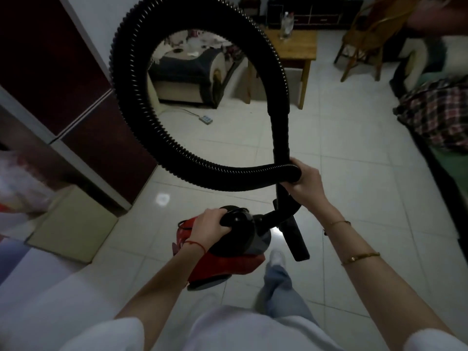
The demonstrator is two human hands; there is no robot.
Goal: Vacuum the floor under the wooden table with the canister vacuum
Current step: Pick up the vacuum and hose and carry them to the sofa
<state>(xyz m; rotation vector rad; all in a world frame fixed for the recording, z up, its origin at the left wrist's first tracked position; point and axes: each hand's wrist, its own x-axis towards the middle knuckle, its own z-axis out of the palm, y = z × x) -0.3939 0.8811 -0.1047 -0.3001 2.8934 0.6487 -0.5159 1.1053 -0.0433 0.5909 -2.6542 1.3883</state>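
Note:
A red and black canister vacuum point(225, 262) hangs above the tiled floor, carried by its black top handle, which my left hand point(209, 226) grips. Its black ribbed hose point(126, 79) arcs up in a big loop in front of me. My right hand point(305, 177) grips the looped hose together with the black wand where they cross. The wand's floor nozzle point(297, 241) points down beside the canister. The wooden table point(296, 49) stands at the far side of the room with a clear bottle point(287, 24) on it.
A dark red cabinet point(76, 97) lines the left wall, with a cardboard box point(73, 224) at its foot. A sofa point(192, 69) sits beyond the hose loop, a power strip point(205, 119) on the floor before it. A wooden chair point(364, 34) and a plaid-covered bed point(438, 110) are on the right.

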